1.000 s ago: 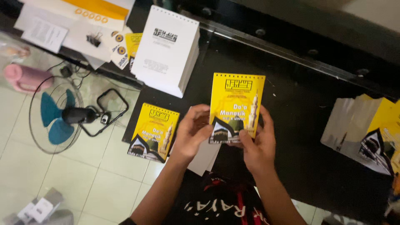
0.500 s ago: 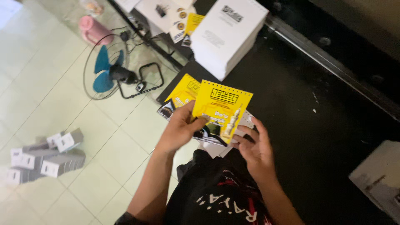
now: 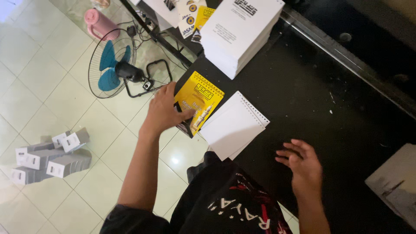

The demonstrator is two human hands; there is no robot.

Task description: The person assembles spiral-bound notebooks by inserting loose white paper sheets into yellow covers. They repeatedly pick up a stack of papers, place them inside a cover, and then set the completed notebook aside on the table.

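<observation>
My left hand (image 3: 164,110) rests flat on a yellow punched booklet cover (image 3: 201,99) that lies at the near left corner of the black table (image 3: 312,99). Right beside the cover sits a small stack of white punched sheets (image 3: 234,125), slightly fanned. My right hand (image 3: 303,167) hovers over the black tabletop to the right of those sheets, fingers spread and holding nothing.
A tall stack of white printed sheets (image 3: 240,30) stands at the back of the table. On the tiled floor are a blue floor fan (image 3: 113,65), a pink jug (image 3: 99,22) and several small grey boxes (image 3: 47,156). More covers (image 3: 396,184) lie at the far right.
The yellow cover held up in both hands has been laid on the table's left corner. The white sheets now lie beside it, and my right hand has moved away to the right.
</observation>
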